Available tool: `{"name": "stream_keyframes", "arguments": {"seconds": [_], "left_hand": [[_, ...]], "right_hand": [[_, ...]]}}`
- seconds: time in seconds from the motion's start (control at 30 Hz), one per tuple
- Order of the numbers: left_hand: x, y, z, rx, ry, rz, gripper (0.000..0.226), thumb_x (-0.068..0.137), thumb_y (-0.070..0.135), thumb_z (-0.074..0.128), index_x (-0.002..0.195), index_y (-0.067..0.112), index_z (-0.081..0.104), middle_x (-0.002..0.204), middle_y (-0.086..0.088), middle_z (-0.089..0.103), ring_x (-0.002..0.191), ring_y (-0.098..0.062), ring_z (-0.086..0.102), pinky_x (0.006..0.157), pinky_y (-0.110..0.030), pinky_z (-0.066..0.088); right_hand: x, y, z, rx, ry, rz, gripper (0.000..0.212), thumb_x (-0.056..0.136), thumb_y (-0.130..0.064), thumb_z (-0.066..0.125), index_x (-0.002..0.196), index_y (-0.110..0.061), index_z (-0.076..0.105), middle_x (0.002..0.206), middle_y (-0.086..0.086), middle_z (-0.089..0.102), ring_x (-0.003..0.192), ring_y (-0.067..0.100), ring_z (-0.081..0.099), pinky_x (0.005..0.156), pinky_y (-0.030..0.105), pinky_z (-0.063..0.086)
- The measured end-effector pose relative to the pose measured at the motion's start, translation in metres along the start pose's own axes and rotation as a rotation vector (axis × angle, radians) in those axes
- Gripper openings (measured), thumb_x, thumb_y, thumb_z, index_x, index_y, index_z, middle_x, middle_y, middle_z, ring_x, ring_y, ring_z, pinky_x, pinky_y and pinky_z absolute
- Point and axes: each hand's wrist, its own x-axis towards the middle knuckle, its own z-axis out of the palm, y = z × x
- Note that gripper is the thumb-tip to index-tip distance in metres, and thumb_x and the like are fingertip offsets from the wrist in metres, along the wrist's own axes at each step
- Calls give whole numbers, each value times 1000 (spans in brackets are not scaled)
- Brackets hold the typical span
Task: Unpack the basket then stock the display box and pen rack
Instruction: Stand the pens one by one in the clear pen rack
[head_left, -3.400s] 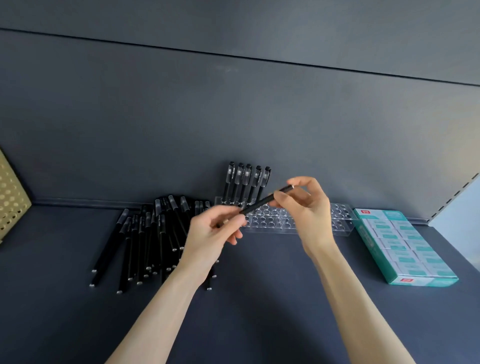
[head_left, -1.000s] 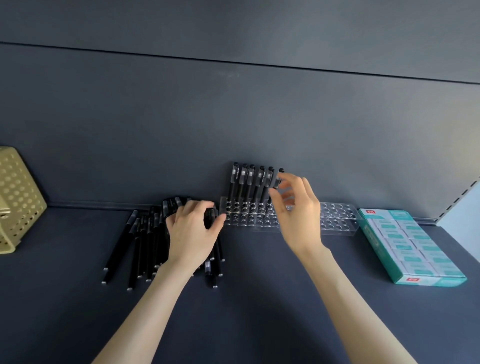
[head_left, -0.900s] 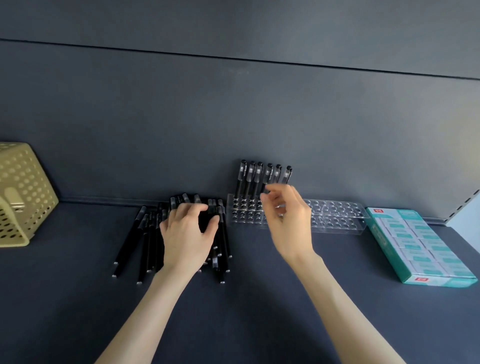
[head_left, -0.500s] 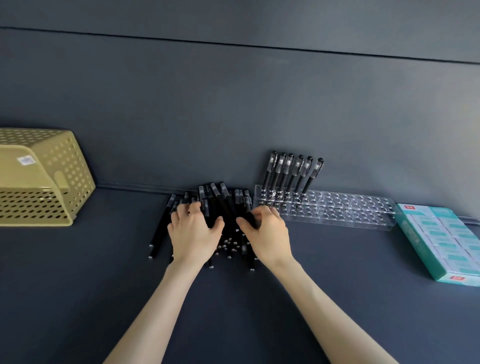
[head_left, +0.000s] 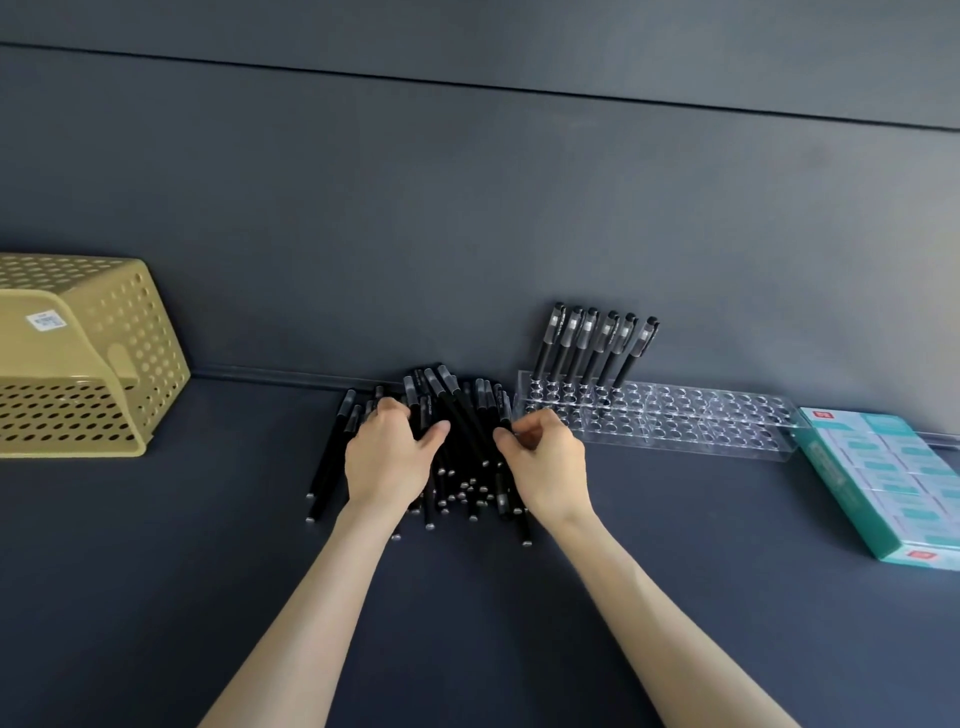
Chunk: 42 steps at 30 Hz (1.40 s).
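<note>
On the dark shelf (head_left: 208, 571), dead centre, there's the pile (head_left: 465, 415) of black pens, fanned out with caps toward the wall (head_left: 467, 208) and silver tips pointing back at the person. Both hands are right in it! The left hand (head_left: 387, 460) sits on the pile's left half, fingers bent down over the barrels and the thumb pressing in from the right, so it's clamped on a clutch of pens. The right hand (head_left: 545, 465) works the pile's right edge, fingers curled tight and the thumb tip meeting them against a barrel, a pinching grip. How many pens it has, I can't tell. A few pens lie loose at the far left of the pile, outside either hand.

Just right of the pile stands the clear rack (head_left: 701, 423), long, full of round holes, set against the wall. Six pens (head_left: 597, 345) stand in a row at its left end, caps up, leaning right. The other holes show clear.

Beyond the rack's right end, near it, lies the teal box (head_left: 852, 488) with rows of small packs inside. Far left, well apart from everything, the yellow basket (head_left: 135, 338) lies tipped over, a white sticker on it.
</note>
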Motion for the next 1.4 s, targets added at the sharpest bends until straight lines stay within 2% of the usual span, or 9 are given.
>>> {"name": "stream_keyframes", "arguments": {"seconds": [0.2, 0.4, 0.53, 0.67, 0.8, 0.9, 1.1, 1.27, 1.4], "left_hand": [[9, -2, -1, -15, -30, -43, 43, 91, 41, 57, 67, 10, 39, 59, -1, 47, 59, -23, 50, 52, -32, 32], [3, 2, -4, -108, -30, -1, 39, 98, 38, 44, 70, 11, 38, 65, -3, 49, 74, -32, 56, 62, -35, 38], [-10, 8, -10, -232, 11, 42, 33, 101, 34, 34, 87, 7, 45, 76, -8, 59, 78, -32, 59, 69, -40, 43], [-28, 29, -14, -520, -29, 94, 26, 103, 31, 29, 86, 14, 41, 64, 3, 57, 56, -8, 59, 52, -22, 47], [-49, 61, -6, -900, -195, 79, 20, 103, 25, 35, 93, 9, 42, 55, 10, 49, 41, -11, 47, 42, -23, 45], [-62, 82, 10, -1006, -315, 61, 23, 100, 27, 43, 99, 4, 49, 56, 10, 46, 41, -9, 30, 38, -24, 24], [-91, 118, 47, -1006, -576, 46, 24, 81, 34, 73, 62, 28, 59, 53, 7, 29, 40, -9, 21, 37, -19, 16], [-109, 138, 70, -980, -575, 28, 23, 79, 24, 74, 60, 24, 61, 45, 10, 34, 36, -8, 23, 36, -17, 18], [-117, 146, 81, -909, -475, -1, 22, 76, 21, 77, 67, 15, 57, 42, 12, 39, 34, -6, 28, 35, -17, 20]], "right_hand": [[3, -5, 1, -75, 26, 6, 16, 84, -34, 64, 75, -22, 56, 64, -11, 60, 62, 9, 57, 55, 19, 41], [6, -7, 0, -78, -37, 18, 18, 85, -34, 64, 77, -18, 61, 65, -6, 62, 69, 16, 60, 64, 25, 45], [0, -11, -8, 70, -45, -43, 16, 86, -27, 65, 73, -19, 60, 59, -13, 58, 57, 0, 53, 54, 11, 38], [-9, -15, -34, 262, -76, -90, 13, 91, -21, 60, 78, -17, 63, 56, -14, 54, 52, -2, 46, 57, 12, 39], [-14, -15, -75, 491, -66, -118, 8, 94, -11, 53, 91, -8, 60, 71, 6, 61, 57, 6, 54, 58, 15, 47], [-16, -9, -107, 610, -49, -143, 6, 92, -5, 54, 96, -8, 59, 71, 3, 66, 58, 8, 60, 58, 17, 50], [-15, 16, -167, 622, -65, -184, 34, 87, 5, 58, 114, -14, 50, 71, 1, 65, 65, 16, 64, 63, 30, 56], [-13, 34, -200, 671, -141, -157, 44, 88, 5, 57, 125, -13, 43, 91, 18, 61, 78, 27, 68, 70, 37, 58], [-5, 37, -211, 593, -62, -166, 28, 89, -9, 61, 115, -11, 51, 84, 8, 66, 72, 21, 67, 63, 32, 58]]}}
